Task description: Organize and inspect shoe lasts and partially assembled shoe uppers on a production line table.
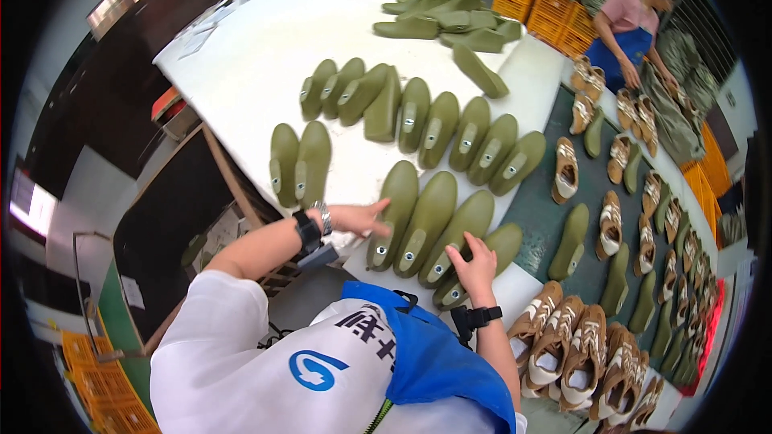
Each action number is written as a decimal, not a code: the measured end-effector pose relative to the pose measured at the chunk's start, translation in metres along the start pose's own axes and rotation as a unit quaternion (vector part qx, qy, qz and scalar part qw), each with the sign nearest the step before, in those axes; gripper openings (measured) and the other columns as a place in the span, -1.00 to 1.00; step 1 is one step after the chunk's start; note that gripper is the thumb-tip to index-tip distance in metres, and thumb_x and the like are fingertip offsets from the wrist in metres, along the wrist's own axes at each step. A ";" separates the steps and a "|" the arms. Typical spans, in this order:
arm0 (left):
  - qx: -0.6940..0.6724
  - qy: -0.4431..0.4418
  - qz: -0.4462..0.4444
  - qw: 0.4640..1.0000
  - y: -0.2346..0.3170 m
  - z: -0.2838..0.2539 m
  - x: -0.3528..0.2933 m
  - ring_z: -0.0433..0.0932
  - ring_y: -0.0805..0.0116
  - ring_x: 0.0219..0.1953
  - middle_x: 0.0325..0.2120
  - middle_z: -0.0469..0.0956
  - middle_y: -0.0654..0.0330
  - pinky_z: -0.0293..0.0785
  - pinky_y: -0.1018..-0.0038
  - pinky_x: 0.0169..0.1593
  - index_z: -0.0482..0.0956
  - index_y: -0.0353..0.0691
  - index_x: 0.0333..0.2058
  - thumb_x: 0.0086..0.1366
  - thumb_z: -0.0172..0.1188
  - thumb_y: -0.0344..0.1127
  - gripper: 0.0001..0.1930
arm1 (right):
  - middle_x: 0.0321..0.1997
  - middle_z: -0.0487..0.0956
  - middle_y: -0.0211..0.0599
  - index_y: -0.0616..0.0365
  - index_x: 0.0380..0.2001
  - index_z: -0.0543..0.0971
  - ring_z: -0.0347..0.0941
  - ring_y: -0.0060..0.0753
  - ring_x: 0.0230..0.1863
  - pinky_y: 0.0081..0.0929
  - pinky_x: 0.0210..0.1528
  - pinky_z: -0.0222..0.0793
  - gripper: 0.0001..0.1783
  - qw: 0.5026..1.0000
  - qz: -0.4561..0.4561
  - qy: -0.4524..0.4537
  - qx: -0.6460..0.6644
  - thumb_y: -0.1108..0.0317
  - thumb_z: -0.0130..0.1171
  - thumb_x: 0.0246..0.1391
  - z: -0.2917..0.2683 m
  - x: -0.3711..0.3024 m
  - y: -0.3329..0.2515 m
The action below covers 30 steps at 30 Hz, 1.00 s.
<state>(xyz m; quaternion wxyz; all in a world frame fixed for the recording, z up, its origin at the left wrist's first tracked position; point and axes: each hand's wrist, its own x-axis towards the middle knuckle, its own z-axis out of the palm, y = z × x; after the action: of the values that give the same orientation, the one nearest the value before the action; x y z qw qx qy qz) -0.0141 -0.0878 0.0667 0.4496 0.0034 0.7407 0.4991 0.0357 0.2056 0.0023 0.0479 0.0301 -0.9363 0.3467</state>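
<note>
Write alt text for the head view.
A person's left hand and right hand rest on olive-green shoe lasts lined up on a white table. Tan-and-white shoes sit to the right.

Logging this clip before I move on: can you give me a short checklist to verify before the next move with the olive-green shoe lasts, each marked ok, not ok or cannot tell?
1. Left hand flat on the leftmost olive-green plastic shoe last of the near row: ok.
2. Right hand resting on the near lasts: ok.
3. Either hand closed in a grip: not ok, both lie open.
4. Near lasts on the white table, none over its edge: ok.
5. Finished brown-and-white sneakers apart from the hands: ok.
6. Co-worker well away: ok.
</note>
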 end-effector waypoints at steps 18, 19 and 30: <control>0.273 0.466 -0.245 0.805 -0.117 -0.154 -0.024 0.10 -0.11 0.21 0.26 -0.09 -0.09 0.09 0.11 0.21 0.33 -0.23 0.12 -0.12 0.14 0.38 -0.05 | 0.01 0.50 -0.17 0.12 -0.04 0.51 0.40 -0.14 0.04 0.04 0.22 0.02 -0.40 1.000 -0.011 -0.016 0.007 -0.02 0.27 -0.11 0.002 0.001 0.009; 0.278 0.462 -0.239 0.808 -0.105 -0.153 -0.022 0.10 -0.11 0.21 0.26 -0.09 -0.09 0.09 0.11 0.21 0.33 -0.23 0.12 -0.12 0.14 0.38 -0.05 | 0.01 0.50 -0.17 0.12 -0.04 0.51 0.40 -0.14 0.04 0.04 0.22 0.02 -0.40 1.000 -0.004 -0.010 0.004 -0.02 0.27 -0.11 0.001 0.002 0.010; 0.193 0.462 -0.203 0.841 -0.091 -0.165 -0.028 0.41 -0.08 0.00 -0.10 0.47 -0.23 0.31 0.35 0.10 0.58 -0.39 -0.17 -0.15 0.16 0.38 -0.15 | -0.02 0.52 -0.16 0.12 -0.06 0.52 0.42 -0.15 0.02 0.03 0.22 0.02 -0.39 1.000 0.008 -0.002 0.002 -0.07 0.26 -0.12 -0.002 0.000 0.001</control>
<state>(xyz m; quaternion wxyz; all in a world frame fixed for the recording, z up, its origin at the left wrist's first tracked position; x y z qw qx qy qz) -0.0676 -0.2678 0.0339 0.1365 -0.2920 0.9279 0.1873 0.0362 0.2072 0.0031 0.0434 0.0230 -0.9358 0.3491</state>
